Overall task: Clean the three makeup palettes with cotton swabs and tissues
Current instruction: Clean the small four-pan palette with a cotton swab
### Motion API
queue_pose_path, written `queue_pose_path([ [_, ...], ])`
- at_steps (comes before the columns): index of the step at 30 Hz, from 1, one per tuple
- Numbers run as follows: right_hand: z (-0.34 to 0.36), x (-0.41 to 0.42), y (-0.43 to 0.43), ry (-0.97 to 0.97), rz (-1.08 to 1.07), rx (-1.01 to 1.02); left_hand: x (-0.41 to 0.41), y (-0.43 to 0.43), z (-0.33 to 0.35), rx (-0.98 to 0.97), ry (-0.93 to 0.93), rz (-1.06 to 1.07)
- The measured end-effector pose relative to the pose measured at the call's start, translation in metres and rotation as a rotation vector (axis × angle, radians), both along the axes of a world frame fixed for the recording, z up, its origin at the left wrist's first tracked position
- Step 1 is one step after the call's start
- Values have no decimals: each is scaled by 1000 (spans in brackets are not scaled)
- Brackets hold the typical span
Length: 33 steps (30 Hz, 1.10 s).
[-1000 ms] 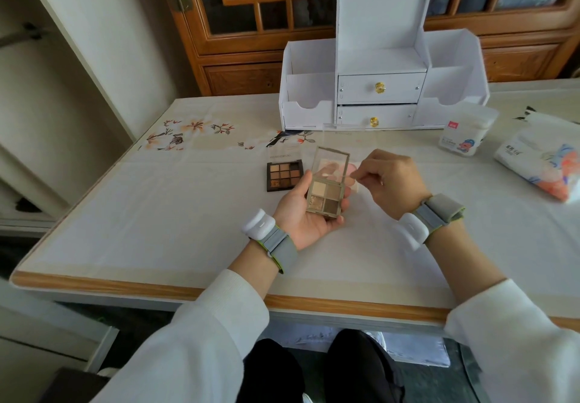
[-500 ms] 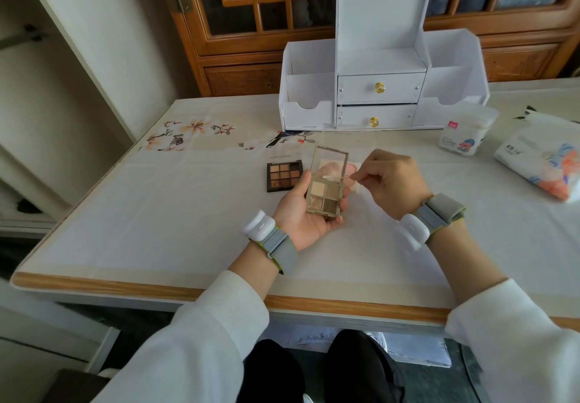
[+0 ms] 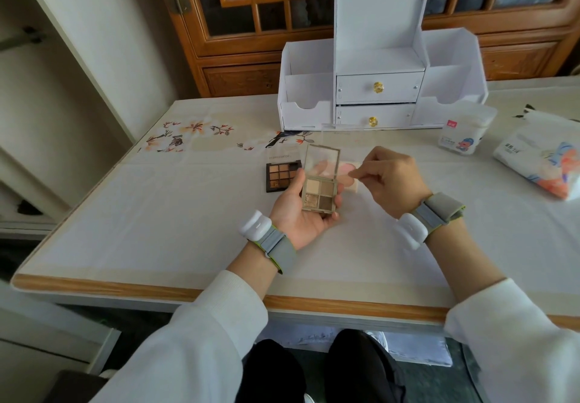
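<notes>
My left hand (image 3: 296, 214) holds a small four-pan beige palette (image 3: 319, 195) palm-up above the table, its clear lid raised. My right hand (image 3: 394, 183) is pinched on a thin cotton swab (image 3: 361, 174), whose tip sits just right of the palette's hinge. A dark brown multi-pan palette (image 3: 281, 174) lies open on the table behind my left hand. A pink palette (image 3: 347, 168) lies behind the held one, mostly hidden by it and my fingers.
A white drawer organiser (image 3: 381, 88) stands at the back of the table. A cotton swab tub (image 3: 464, 131) and a tissue pack (image 3: 543, 161) sit at the right. The table's wooden front edge (image 3: 219, 294) runs below my wrists.
My right hand has shifted slightly right and down with the swab, away from the lid. The palette sits lower and flatter in my left hand.
</notes>
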State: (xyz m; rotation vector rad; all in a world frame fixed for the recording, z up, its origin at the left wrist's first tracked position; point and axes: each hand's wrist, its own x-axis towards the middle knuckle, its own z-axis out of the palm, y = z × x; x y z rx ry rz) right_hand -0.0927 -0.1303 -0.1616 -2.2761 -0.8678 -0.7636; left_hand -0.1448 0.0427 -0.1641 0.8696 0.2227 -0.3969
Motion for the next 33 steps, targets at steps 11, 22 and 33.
queue_pose_path([
  [11, 4, 3, -3, -104, -108, 104, -1, -2, 2, 2, -8, -14],
  [22, 4, 3, -2, -85, -78, 69, -1, -1, 3, -25, -4, 47],
  [33, 5, 3, -1, -101, -41, 61, 2, 1, -2, 19, -7, 18],
])
